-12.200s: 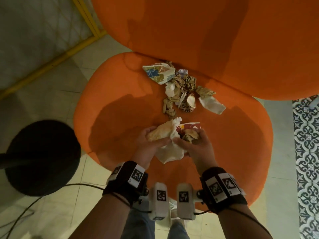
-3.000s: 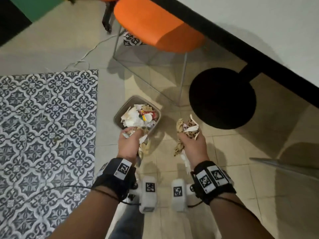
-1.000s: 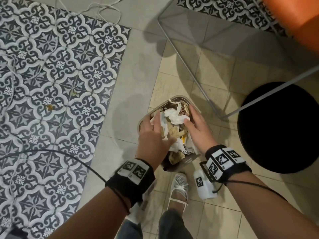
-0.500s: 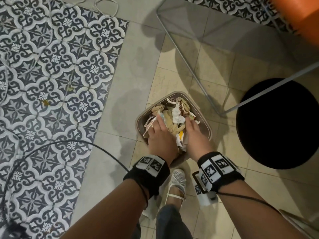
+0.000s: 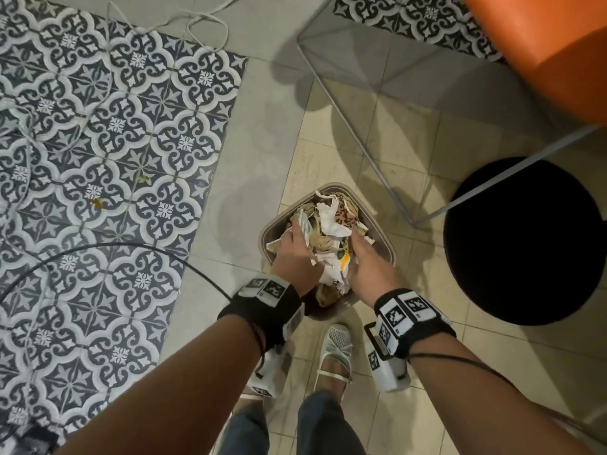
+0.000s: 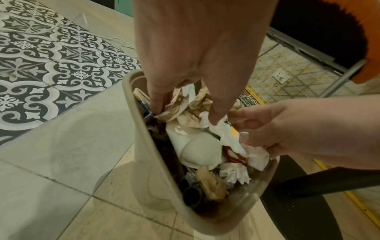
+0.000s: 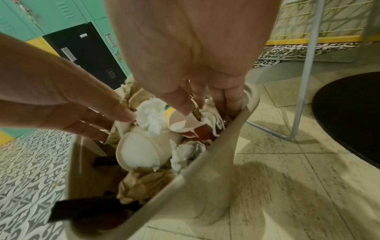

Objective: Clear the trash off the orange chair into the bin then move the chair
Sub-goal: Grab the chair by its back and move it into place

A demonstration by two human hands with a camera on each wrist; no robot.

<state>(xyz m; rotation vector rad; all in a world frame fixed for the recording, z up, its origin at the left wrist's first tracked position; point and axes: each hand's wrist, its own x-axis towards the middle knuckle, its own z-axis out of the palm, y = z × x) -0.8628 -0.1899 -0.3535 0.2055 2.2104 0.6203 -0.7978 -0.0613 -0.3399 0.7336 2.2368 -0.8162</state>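
A beige bin (image 5: 266, 226) stands on the floor, heaped with crumpled paper, tissue and wrappers (image 5: 331, 221). Both hands are down in it. My left hand (image 5: 294, 246) presses the left side of the heap with its fingers extended (image 6: 156, 107). On the right side my right hand (image 5: 364, 257) pushes down the same way, fingers (image 7: 232, 104) against the bin's wall (image 7: 207, 162). Neither hand grips a piece. The orange chair (image 5: 542, 50) is at the top right; only part of its seat shows.
The chair's grey metal legs (image 5: 354, 126) run along the floor just beyond the bin. A black round table base (image 5: 525, 241) lies to the right. Patterned tiles with loose cables (image 5: 108, 247) cover the left. My white shoe (image 5: 335, 353) is just below the bin.
Three seconds ago both hands held trash above the bin; it now lies in the bin. Over the last second the hands have sunk deeper, pushing the heap down.
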